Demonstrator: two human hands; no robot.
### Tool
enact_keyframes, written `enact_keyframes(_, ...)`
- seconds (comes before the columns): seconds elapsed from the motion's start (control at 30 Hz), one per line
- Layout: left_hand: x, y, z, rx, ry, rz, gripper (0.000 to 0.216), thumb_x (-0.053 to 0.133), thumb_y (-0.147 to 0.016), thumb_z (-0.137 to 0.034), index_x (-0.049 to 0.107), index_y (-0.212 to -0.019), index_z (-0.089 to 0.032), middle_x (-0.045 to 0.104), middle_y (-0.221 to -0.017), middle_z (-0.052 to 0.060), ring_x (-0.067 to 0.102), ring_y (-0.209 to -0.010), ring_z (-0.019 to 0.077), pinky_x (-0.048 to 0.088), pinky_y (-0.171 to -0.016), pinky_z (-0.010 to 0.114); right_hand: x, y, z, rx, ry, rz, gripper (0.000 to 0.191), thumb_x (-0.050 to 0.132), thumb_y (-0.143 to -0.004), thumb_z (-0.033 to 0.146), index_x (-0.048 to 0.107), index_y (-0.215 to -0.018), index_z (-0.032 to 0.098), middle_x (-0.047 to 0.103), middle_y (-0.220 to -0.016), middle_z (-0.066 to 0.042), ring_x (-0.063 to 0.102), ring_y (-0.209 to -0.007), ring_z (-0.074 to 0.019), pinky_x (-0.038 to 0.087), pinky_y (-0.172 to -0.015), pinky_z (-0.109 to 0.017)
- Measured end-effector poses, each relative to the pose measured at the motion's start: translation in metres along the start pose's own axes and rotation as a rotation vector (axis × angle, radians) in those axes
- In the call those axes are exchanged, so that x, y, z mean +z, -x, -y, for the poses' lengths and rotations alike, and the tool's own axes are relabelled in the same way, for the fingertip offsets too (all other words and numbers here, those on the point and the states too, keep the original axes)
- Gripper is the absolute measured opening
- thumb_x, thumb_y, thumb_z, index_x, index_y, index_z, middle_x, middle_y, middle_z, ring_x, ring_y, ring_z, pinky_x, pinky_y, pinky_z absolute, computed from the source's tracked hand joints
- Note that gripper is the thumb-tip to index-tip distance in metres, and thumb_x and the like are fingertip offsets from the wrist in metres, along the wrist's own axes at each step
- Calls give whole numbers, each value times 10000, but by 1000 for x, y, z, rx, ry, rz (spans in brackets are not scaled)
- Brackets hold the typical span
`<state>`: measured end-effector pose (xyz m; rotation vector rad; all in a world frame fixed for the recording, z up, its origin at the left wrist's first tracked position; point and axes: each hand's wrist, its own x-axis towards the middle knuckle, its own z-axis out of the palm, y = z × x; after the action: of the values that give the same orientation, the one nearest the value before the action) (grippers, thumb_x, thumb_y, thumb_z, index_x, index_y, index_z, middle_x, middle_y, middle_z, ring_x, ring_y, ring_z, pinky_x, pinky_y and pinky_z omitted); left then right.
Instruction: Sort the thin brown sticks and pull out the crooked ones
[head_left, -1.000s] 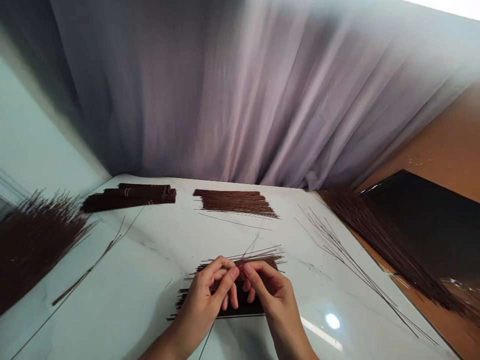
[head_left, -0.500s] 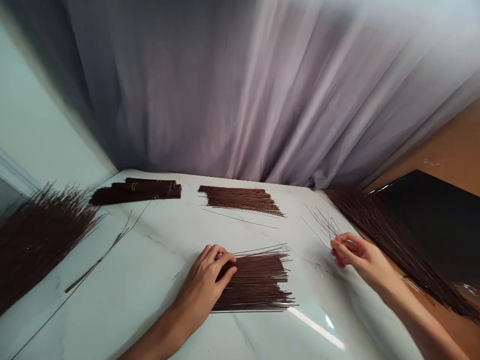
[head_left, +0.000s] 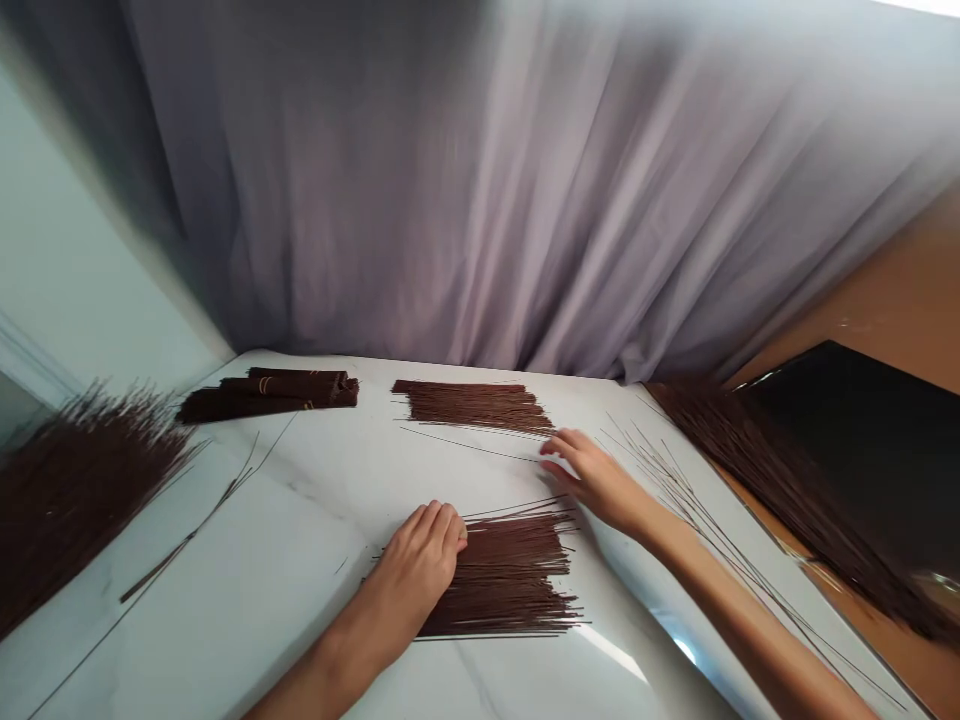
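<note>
My left hand (head_left: 421,565) lies flat, fingers together, on the left end of a loose pile of thin brown sticks (head_left: 510,575) near the front of the white marble table (head_left: 315,520). My right hand (head_left: 592,475) reaches forward with fingers stretched out, its tips at a single stick (head_left: 465,445) lying in front of a second flat pile of brown sticks (head_left: 472,405) farther back. It holds nothing that I can see.
Tied bundles of sticks (head_left: 277,390) lie at the back left. A big heap of sticks (head_left: 67,490) spreads over the left edge. Thin bare sticks (head_left: 690,500) fan out on the right, beside another brown heap (head_left: 780,480) and a black panel (head_left: 862,440). A grey curtain (head_left: 480,200) hangs behind.
Both hands were together on the near pile. The right hand then went out to the thin sticks on the right and has now swung left to the far pile. The left hand stayed on the near pile.
</note>
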<state>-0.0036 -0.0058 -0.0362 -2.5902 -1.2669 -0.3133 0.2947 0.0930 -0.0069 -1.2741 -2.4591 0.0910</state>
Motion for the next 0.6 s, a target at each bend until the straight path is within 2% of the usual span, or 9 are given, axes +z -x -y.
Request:
enact_keyframes(0.13,11,1,2,-3,-68,-57,221,397,-1022,-46,568,-954,-168,582,-887,54,570,-822,240,457,-823,421,31,-39,11,-27,-37,49,98,561,-995,233,609,-922,187,643,-918,-53,596,-869,-185,515,-776,-296)
enact_keyframes(0.27,10,1,6,-49,28,-65,244,383,-1027,-46,554,-923,-185,577,-889,46,564,-801,234,448,-793,405,44,-40,16,-20,-9,35,159,463,-983,121,568,-875,172,623,-912,-99,558,-898,-231,492,-816,-361)
enact_keyframes(0.37,-1,-2,9,-29,133,-10,201,425,-1032,-81,558,-932,-193,596,-909,38,578,-824,236,456,-791,402,35,-31,22,-20,-1,23,187,425,-920,34,518,-856,183,597,-919,-110,534,-886,-240,480,-788,-366)
enact_keyframes(0.47,-10,-6,10,17,230,17,188,466,-1013,-59,571,-930,-192,618,-905,28,600,-828,228,465,-774,388,14,-11,28,2,-26,-7,156,391,-944,67,461,-914,203,565,-906,-68,506,-780,-192,478,-707,-317)
enact_keyframes(0.6,-6,-10,8,81,96,-58,211,429,-1011,-61,596,-927,-160,636,-878,59,602,-797,245,475,-751,407,-14,28,34,109,-109,-131,134,323,-1039,187,397,-937,232,511,-821,-10,455,-677,-157,448,-632,-281)
